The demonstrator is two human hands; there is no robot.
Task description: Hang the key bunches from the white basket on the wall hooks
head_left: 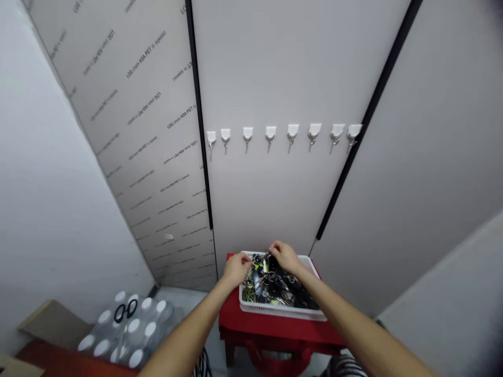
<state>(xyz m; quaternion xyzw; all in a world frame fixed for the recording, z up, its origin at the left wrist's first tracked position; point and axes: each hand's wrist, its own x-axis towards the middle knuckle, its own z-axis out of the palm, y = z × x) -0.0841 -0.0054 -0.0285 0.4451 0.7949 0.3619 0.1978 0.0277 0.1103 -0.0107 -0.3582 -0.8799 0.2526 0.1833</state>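
Observation:
A white basket [283, 312] full of tangled keychains and key rings [275, 288] sits on a red stool [275, 330]. My left hand [237, 269] is at the basket's left rim, fingers curled in a pinch on small items in the pile. My right hand [286, 256] reaches over the far side of the basket, fingers closed on something small among the keychains. What each hand holds is too small to name. Above, a row of several white wall hooks [281, 133] hangs bare on the grey panel.
A shrink-wrapped pack of bottles [129, 330] with black scissors [124, 310] on top lies on the floor at lower left, beside a cardboard piece [51, 322]. Grey wall panels with black seams [198, 115] close in the space.

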